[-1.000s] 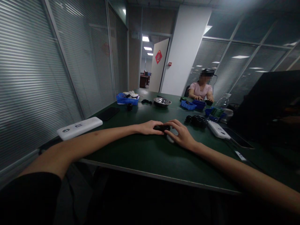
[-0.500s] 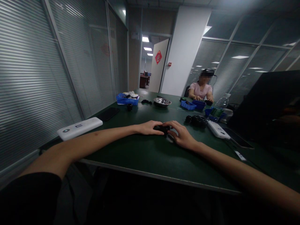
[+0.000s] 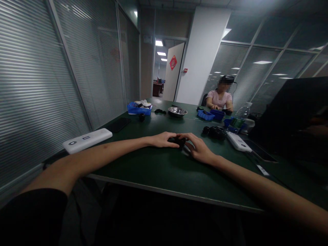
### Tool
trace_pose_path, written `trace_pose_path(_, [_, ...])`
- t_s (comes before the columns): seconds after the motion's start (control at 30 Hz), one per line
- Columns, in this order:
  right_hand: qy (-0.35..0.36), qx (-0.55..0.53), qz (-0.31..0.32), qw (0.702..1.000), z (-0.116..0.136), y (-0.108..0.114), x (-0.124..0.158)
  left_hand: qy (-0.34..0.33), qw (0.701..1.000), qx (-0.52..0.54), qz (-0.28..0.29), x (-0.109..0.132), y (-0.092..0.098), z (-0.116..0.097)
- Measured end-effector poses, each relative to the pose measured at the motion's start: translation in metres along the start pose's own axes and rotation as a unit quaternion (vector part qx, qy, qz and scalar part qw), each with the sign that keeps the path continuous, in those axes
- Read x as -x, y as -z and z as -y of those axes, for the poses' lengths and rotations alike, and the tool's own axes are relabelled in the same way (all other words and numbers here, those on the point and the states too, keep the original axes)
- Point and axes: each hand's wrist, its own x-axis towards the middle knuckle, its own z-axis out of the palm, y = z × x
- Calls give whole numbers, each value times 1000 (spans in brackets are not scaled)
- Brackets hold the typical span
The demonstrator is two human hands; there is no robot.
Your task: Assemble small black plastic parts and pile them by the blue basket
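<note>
"Head view: what has the left hand [image 3: 163, 139] got?"

"Small black object [image 3: 181, 141], gripped over the green table [image 3: 153, 167]; fingers [image 3: 189, 136] mask its outline."

"And the right hand [image 3: 200, 147]?"

"Curled at the object's other end; I can't tell whether it grips. Its forearm [image 3: 256, 181] runs off frame."

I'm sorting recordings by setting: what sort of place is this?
Probably an office or meeting room: there are glass partitions with blinds, a large green table, and an open door beside a view of a desk in another room.
</note>
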Motion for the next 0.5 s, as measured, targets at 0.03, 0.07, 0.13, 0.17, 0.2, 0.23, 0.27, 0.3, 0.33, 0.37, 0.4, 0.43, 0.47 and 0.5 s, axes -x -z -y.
trace_pose_path(0.03, [4,-2,1,1000,2,1,0,0,1000,2,3,0,0,0])
trace_pose_path(0.07, [9,-3,1,1000,3,2,-1,-1,1000,2,4,0,0,0])
trace_pose_path(0.13, [17,-3,2,1000,7,3,-1,-2,1000,-4,1,0,0,0])
trace_pose_path(0.17, [20,-1,3,1000,9,3,-2,-1,1000,-10,0,0,0,0])
trace_pose_path(0.2, [23,2,5,1000,10,4,-2,2,1000,-16,-3,-1,0,0])
trace_pose_path(0.23, [25,6,6,1000,11,3,-2,6,1000,-22,-5,-1,0,0])
trace_pose_path(0.27, [26,11,5,1000,11,3,-3,10,1000,-25,-6,-1,0,0])
trace_pose_path(0.3, [24,18,3,1000,11,2,-3,13,1000,-27,-7,-1,0,0])
trace_pose_path(0.33, [20,27,0,999,10,2,-3,14,999,-27,-7,-1,0,0])
trace_pose_path(0.37, [13,37,-3,999,10,1,-3,14,1000,-26,-8,-1,1,1])
trace_pose_path(0.4, [4,49,-6,999,9,0,-3,15,1000,-23,-7,-1,1,2])
trace_pose_path(0.43, [-5,59,-9,998,8,0,-3,16,1000,-19,-5,-1,1,2])
trace_pose_path(0.47, [-13,68,-12,998,8,0,-3,17,1000,-15,-3,-1,1,3])
trace_pose_path(0.5, [-18,73,-16,997,7,0,-4,19,1000,-13,-2,-1,1,4])
